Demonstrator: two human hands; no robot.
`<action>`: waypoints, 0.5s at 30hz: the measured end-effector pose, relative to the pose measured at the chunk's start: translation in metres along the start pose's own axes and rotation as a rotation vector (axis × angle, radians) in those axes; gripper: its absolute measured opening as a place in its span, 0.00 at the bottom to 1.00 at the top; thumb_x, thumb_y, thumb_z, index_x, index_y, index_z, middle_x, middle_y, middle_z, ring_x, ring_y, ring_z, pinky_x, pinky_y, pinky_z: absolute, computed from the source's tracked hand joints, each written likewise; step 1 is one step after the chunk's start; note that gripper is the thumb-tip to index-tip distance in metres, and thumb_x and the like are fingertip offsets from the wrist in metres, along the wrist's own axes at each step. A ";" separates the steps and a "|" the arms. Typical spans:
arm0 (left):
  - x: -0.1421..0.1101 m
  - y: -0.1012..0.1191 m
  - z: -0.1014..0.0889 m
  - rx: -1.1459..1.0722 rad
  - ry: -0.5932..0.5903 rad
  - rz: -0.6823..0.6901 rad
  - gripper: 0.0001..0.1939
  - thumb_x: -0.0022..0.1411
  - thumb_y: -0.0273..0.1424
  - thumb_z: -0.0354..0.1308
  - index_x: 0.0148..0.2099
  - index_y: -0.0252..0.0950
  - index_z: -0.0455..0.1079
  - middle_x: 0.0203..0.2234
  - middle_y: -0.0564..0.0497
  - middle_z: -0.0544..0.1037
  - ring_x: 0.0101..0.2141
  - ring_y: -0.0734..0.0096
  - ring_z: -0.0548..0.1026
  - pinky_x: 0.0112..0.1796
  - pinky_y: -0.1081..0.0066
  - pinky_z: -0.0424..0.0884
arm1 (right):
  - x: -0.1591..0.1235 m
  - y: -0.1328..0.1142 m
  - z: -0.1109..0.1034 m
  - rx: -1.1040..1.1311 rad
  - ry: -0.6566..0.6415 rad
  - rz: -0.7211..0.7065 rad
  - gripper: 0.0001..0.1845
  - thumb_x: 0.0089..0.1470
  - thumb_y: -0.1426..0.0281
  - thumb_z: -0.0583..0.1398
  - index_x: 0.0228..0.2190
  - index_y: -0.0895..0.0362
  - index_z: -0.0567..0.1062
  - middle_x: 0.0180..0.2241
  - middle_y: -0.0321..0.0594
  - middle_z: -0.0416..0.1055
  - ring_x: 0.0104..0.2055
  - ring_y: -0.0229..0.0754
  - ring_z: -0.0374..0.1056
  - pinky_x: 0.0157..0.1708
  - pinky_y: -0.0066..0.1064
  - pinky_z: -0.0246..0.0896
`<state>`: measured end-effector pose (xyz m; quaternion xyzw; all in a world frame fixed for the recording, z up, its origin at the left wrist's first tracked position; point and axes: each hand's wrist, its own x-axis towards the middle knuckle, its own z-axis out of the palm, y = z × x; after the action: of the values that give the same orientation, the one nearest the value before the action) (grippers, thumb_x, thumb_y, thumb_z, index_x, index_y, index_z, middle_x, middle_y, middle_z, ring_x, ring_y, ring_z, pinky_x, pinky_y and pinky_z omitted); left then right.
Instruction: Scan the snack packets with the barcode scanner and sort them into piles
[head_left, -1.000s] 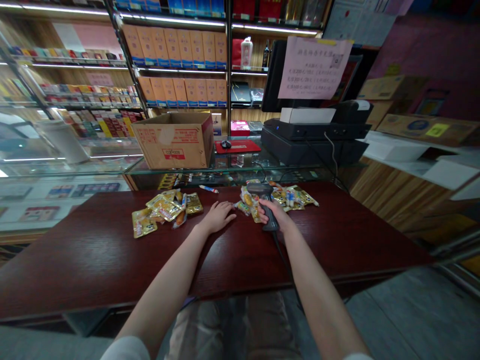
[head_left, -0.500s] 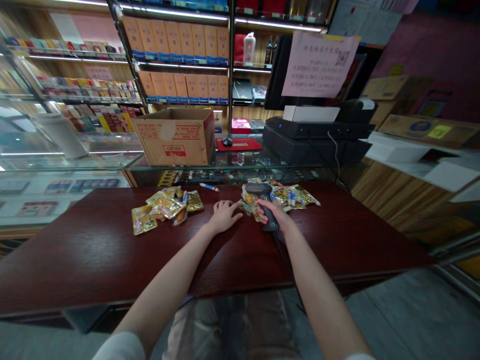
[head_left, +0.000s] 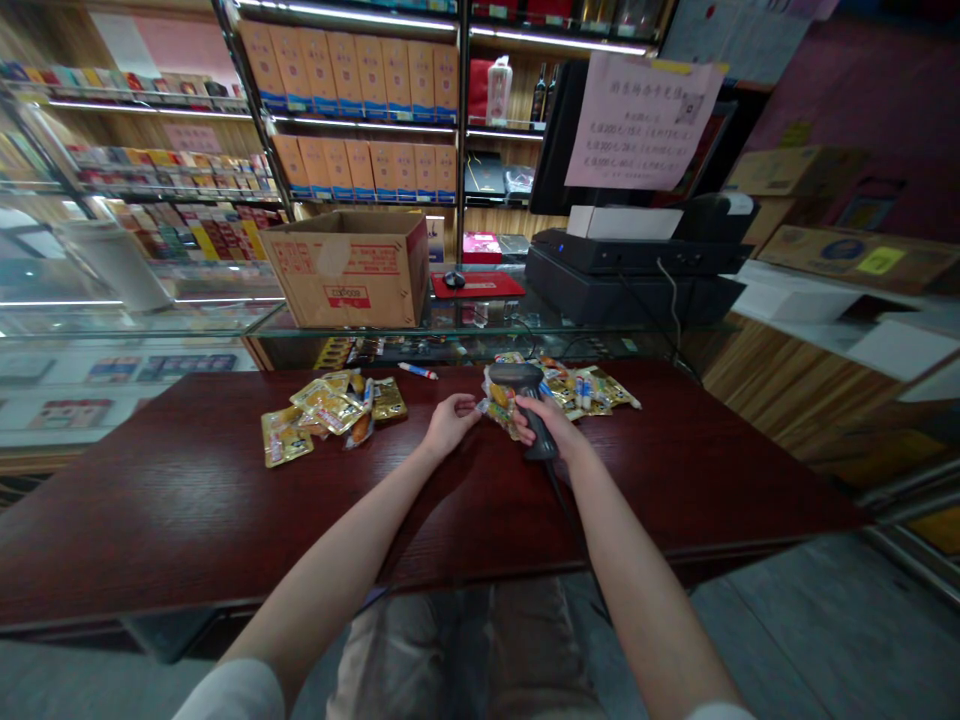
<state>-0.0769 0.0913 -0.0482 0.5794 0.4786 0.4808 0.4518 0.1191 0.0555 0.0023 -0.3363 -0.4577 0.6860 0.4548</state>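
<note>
My right hand (head_left: 546, 422) is wrapped round the handle of a dark barcode scanner (head_left: 516, 376), its head pointing left above a heap of snack packets. At the left edge of that heap, my left hand (head_left: 450, 424) has its thumb and fingertips drawn together on the clear end of a wrapped snack packet (head_left: 498, 396). Gold snack packets (head_left: 600, 392) lie right of the scanner, partly hidden behind it. Another pile of gold packets (head_left: 330, 404) rests to the left of my left hand. A blue and white wrapped stick (head_left: 418, 371) lies alone behind the hands.
The dark red table (head_left: 225, 520) meets a glass counter (head_left: 480, 345). On the counter stand an open cardboard box (head_left: 352, 275), a mouse (head_left: 454, 281) on a red mat, and a monitor (head_left: 559, 140) with black till equipment (head_left: 637, 280). The scanner's cable (head_left: 574, 520) runs down over the front edge.
My left hand has lifted from lying flat on the table, and its fingers have closed at the wrapped packet's end. My right hand keeps the scanner in nearly the same place.
</note>
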 end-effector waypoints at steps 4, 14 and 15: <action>0.000 -0.004 0.003 -0.057 0.030 -0.032 0.21 0.49 0.26 0.70 0.46 0.31 0.70 0.43 0.42 0.78 0.37 0.70 0.79 0.44 0.63 0.75 | 0.001 0.001 0.000 -0.009 -0.004 0.011 0.21 0.45 0.59 0.67 0.35 0.54 0.65 0.16 0.25 0.62 0.12 0.30 0.54 0.12 0.24 0.48; 0.001 0.004 -0.004 -0.318 0.051 -0.136 0.23 0.54 0.24 0.65 0.52 0.30 0.68 0.49 0.37 0.77 0.44 0.65 0.78 0.47 0.64 0.74 | 0.007 0.011 0.001 -0.048 -0.018 0.079 0.22 0.45 0.58 0.66 0.38 0.56 0.67 0.15 0.25 0.62 0.12 0.30 0.53 0.12 0.23 0.48; 0.001 0.006 -0.007 -0.371 0.047 -0.152 0.21 0.55 0.25 0.64 0.52 0.30 0.68 0.49 0.36 0.77 0.45 0.64 0.78 0.46 0.65 0.74 | 0.007 0.010 0.000 -0.033 -0.028 0.074 0.22 0.46 0.58 0.66 0.38 0.56 0.68 0.15 0.25 0.62 0.12 0.30 0.52 0.12 0.23 0.48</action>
<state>-0.0830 0.0923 -0.0414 0.4369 0.4347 0.5386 0.5745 0.1130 0.0601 -0.0077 -0.3508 -0.4628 0.6993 0.4168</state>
